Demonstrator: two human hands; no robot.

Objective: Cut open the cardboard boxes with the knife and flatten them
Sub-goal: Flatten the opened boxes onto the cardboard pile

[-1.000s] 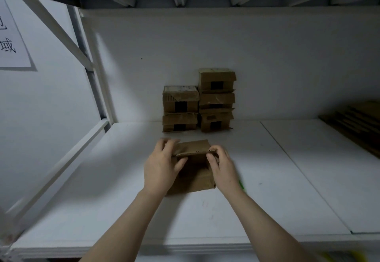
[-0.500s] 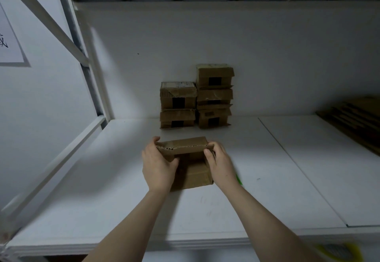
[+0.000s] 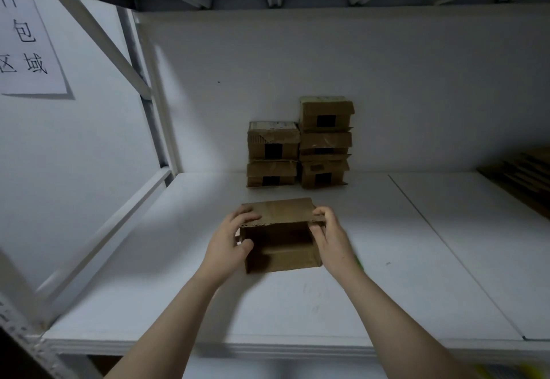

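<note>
A green thing (image 3: 358, 262) is mostly hidden behind your right hand (image 3: 330, 236). That hand and your left hand (image 3: 229, 242) grip the flap ends of the open box (image 3: 282, 256) with curled fingers, in the middle of the shelf (image 3: 297, 304), well back from its front edge.

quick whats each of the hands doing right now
Left hand: grips the left end of the cardboard box at its raised flap.
Right hand: grips the flap's right end.
</note>
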